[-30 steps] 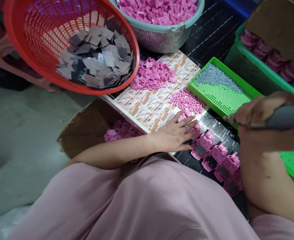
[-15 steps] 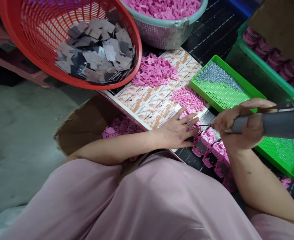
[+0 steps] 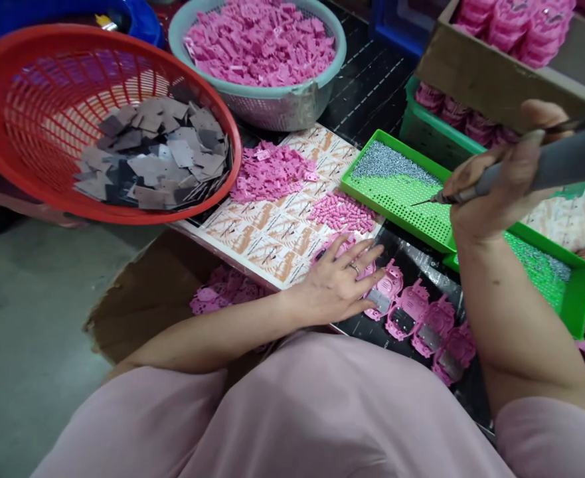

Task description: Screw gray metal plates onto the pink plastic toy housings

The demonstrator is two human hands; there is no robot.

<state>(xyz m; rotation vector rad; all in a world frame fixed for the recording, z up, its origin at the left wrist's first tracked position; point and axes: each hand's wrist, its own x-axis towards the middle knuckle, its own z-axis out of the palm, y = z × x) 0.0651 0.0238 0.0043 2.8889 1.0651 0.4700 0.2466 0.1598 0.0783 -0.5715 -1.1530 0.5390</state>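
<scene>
My left hand [image 3: 339, 280] lies flat with fingers spread on the first of a row of pink plastic housings [image 3: 412, 318] on the black mat. My right hand [image 3: 501, 182] is wrapped round a grey electric screwdriver [image 3: 561, 162], raised, its bit pointing left over the green tray of small screws [image 3: 396, 179]. A heap of small pink pegs [image 3: 340, 212] and a heap of flat pink parts [image 3: 269, 171] lie on the printed sheet [image 3: 267, 232] just beyond my left hand.
A red basket [image 3: 28, 179] with grey square pieces [image 3: 157, 156] tilts at the left. A teal basin [image 3: 272, 99] of pink parts stands behind. Cardboard box [image 3: 491, 79] and green crate with pink parts at right. A brown box [image 3: 163, 292] holds pink parts below the table edge.
My right hand lifted the screwdriver from the housings up and to the right, over the green screw tray. My left hand stayed on the housings. The camera view tilted upward.
</scene>
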